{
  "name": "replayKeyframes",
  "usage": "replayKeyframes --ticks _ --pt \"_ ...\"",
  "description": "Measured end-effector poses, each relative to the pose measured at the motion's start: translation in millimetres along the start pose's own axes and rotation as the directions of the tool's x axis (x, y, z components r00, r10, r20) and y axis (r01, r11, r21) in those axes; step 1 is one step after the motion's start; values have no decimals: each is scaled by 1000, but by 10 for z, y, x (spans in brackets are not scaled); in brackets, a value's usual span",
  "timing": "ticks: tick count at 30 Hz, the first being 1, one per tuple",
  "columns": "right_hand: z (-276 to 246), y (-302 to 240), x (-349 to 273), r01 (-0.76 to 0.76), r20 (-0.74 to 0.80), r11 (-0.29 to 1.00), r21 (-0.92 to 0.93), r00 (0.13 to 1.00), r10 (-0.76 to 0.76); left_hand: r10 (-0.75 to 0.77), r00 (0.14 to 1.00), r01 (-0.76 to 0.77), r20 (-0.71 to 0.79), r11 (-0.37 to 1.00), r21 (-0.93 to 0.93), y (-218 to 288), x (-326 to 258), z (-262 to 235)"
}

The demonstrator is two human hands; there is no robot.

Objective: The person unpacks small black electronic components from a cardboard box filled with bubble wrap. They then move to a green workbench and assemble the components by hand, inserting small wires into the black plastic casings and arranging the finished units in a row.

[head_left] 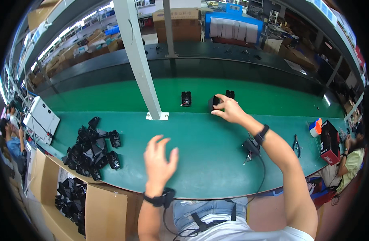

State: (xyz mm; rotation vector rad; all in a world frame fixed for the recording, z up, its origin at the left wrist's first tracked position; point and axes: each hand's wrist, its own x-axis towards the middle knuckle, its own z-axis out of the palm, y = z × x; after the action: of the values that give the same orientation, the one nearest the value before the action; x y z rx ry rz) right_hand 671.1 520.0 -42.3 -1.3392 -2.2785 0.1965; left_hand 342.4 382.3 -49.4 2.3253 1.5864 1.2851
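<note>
My right hand (229, 110) reaches over the far edge of the green bench, its thumb and fingers pinched on a black plastic housing (213, 103) at the green belt. Behind the fingers a second black part (230, 94) shows in part. Farther left on the belt lies another black housing (186, 99). My left hand (160, 160) hovers above the near middle of the bench, fingers apart, holding nothing. To its left is a heap of black plastic housings (90, 150), with a few loose ones beside it. Under my right forearm sits a black part with small wires (251, 147).
A grey-white post (138, 60) rises from the bench in front. At left a cardboard box (106, 211) holds more black parts, and a white metal box (41, 119) stands behind. Pliers (297, 146), an orange-and-white tape roll (315, 127) and a black-red box (329, 142) are at right, near another seated person.
</note>
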Motion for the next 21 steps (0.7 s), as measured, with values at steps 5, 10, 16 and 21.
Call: replayKeyframes --ticks 5,10,16,21 --pt "176 182 492 -49 212 956 -289 971 113 -236 955 296 -182 827 478 -697 -584 -808" --pt "224 85 617 -8 239 928 -373 965 104 -374 913 407 -162 808 426 -1152 -929 -1048" --pt "-71 -1 299 82 -20 977 -198 996 -87 -364 916 393 -166 739 547 -1242 -849 -924" --pt "-638 -366 -717 -43 328 998 -46 943 56 -324 930 366 -171 807 463 -1117 -814 -934"
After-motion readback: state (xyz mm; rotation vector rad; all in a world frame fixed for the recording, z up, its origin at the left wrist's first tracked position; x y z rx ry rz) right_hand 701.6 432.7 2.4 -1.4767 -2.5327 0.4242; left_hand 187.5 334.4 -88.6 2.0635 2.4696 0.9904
